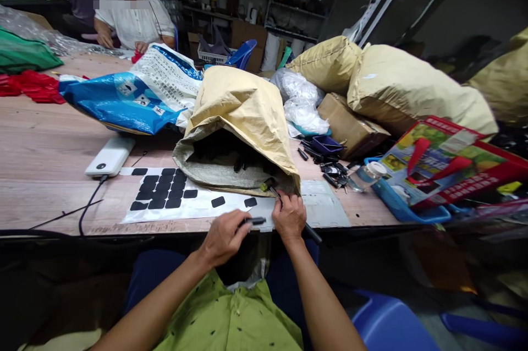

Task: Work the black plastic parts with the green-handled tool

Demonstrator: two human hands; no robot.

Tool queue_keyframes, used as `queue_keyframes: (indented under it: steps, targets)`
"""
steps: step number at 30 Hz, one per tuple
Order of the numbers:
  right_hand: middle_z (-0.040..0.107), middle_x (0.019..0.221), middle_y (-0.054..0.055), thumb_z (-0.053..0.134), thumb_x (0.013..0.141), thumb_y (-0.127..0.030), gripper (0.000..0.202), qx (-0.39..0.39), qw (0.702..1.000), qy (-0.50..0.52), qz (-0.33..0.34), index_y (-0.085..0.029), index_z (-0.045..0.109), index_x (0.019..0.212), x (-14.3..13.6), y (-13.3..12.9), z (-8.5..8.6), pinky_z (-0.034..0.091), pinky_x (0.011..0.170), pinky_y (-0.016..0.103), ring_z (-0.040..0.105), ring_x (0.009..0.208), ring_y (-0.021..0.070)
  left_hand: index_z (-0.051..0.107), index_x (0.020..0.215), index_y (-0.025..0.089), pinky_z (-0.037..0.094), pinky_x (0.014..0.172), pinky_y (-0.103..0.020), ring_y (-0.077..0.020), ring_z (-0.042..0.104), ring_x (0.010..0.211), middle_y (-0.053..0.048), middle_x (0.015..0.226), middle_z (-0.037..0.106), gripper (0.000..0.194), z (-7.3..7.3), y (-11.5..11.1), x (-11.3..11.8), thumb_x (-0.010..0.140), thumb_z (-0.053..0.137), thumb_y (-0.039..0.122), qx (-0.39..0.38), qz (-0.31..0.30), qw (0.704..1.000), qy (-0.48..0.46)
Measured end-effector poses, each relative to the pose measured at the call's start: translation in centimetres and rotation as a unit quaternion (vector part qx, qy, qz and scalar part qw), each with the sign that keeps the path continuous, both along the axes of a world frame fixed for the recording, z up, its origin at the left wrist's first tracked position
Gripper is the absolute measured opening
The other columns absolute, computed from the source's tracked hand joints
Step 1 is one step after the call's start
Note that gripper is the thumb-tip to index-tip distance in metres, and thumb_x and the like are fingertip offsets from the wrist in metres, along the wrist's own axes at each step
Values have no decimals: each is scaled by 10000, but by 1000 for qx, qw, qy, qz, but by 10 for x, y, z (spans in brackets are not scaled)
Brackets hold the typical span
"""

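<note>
Lime-green patterned shirt: six o'clock.
Crumpled tan paper sack: twelve o'clock, open mouth facing six.
Left hand: pinches short black tube, projecting toward three o'clock.
Right hand: grips slim dark rod, projecting toward eleven o'clock.

The left hand holds a black tube, the right hand a dark rod, near an open sack.

- My shirt is a yellowish green, scattered with small, dark, fleck-like marks.
- A seam runs down the middle of its front, with a small button on it.
- My legwear is dark blue, plain where it shows.
- My forearms are bare, narrowing toward the wrists.
- My left fingers and right fingers are bare too.
</note>
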State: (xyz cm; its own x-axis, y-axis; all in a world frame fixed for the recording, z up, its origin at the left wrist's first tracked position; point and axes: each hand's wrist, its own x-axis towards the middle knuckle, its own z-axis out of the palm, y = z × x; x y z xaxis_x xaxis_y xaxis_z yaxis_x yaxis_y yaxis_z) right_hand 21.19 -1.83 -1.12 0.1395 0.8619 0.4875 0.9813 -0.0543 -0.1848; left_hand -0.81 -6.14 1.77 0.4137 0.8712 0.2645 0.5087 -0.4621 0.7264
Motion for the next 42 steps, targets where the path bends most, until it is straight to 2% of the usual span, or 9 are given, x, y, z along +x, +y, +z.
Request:
queue_keyframes:
  steps: [4, 12, 15, 20, 24, 27, 32, 37, 42]
  targets:
    - [626, 978, 64, 607, 912, -235, 282, -3, 1000, 5, -1, -258, 707, 1175, 0, 0, 0, 328, 778, 339, 488, 936, 232, 667, 1085, 243, 491, 825, -295, -197, 681, 915, -54, 989, 726, 240, -29, -41, -5, 991, 470, 343, -57, -64, 993, 84]
    - [620, 1002, 69, 584, 920, -241, 286, -9, 1000, 9, 1, -256, 699, 1182, -1, -2, 3, 323, 776, 344, 479, 947, 233, 696, 1011, 249, 510, 806, -387, -306, 711, 1005, -118, 1067, 745, 237, -99, -38, -26, 847, 540, 179, -249, 100, 917, 296]
    - [617, 1000, 74, 572, 925, -246, 288, -9, 1000, 10, 4, -251, 697, 1184, 0, -2, 2, 321, 776, 345, 477, 948, 235, 719, 1000, 239, 505, 777, -356, -291, 717, 955, -109, 1017, 758, 211, -80, -38, -23, 822, 607, 235, -250, 55, 929, 268]
    - [615, 995, 79, 565, 926, -248, 294, -6, 1000, 9, 3, -243, 696, 1189, -1, -1, 1, 320, 781, 343, 476, 947, 239, 746, 909, 217, 428, 571, -240, -167, 652, 630, -12, 701, 725, 268, -4, 2, -5, 896, 558, 408, -269, -75, 959, 46]
    - [613, 984, 71, 568, 924, -247, 282, -6, 1000, 6, -2, -249, 701, 1173, -1, -1, 2, 322, 784, 341, 478, 945, 238, 736, 1003, 188, 471, 644, -276, -189, 663, 717, -46, 816, 745, 320, 32, 86, 2, 917, 544, 429, -137, 155, 978, 9]
    - [618, 980, 68, 583, 914, -239, 285, -7, 1000, 12, -3, -252, 703, 1172, -1, -2, 2, 323, 786, 336, 480, 944, 236, 727, 1026, 159, 499, 757, -327, -250, 684, 874, -115, 931, 741, 296, 30, 142, 3, 901, 573, 378, -62, 296, 949, 87]
    - [619, 974, 69, 599, 903, -233, 289, -7, 1000, 18, -1, -251, 706, 1170, -1, -2, 4, 330, 780, 330, 483, 935, 232, 730, 972, 159, 517, 782, -366, -317, 677, 981, -177, 1067, 699, 308, 11, 175, 5, 864, 619, 425, -86, 311, 929, 182]
    - [615, 970, 73, 593, 912, -246, 283, -10, 1000, 16, -6, -249, 706, 1172, -2, -1, 3, 333, 780, 332, 479, 940, 238, 679, 1025, 171, 500, 791, -362, -285, 664, 950, -135, 1029, 693, 247, 8, 146, -5, 900, 598, 368, -33, 290, 944, 154]
    - [613, 978, 73, 590, 914, -246, 277, -12, 1000, 15, -5, -250, 705, 1166, -1, -2, 3, 331, 783, 339, 476, 950, 240, 656, 997, 216, 487, 747, -291, -174, 629, 788, -29, 941, 695, 149, -2, 84, -2, 916, 623, 336, 16, 149, 988, 24]
